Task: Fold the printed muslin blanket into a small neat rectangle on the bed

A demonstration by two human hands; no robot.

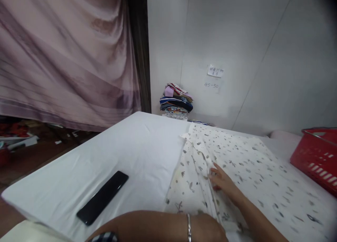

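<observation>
A white cloth (244,157) printed with small grey-green and dark motifs lies over the right part of the white-covered table. Its left portion is gathered into a raised fold that runs toward me. My right hand (222,182) is at this fold, its curled fingers and thumb closed on the fabric edge. In front of me my left forearm crosses from the left, a silver bracelet (189,228) at its wrist. My left hand (210,229) rests at the near end of the same fold, its fingers hidden below the bottom of the view.
A black phone-like slab (103,198) lies on the white table cover (142,143) at left. A red basket (317,157) stands at the right edge. Folded fabrics (176,99) are stacked beyond the far edge, by the wall. A pinkish curtain (71,56) hangs at left.
</observation>
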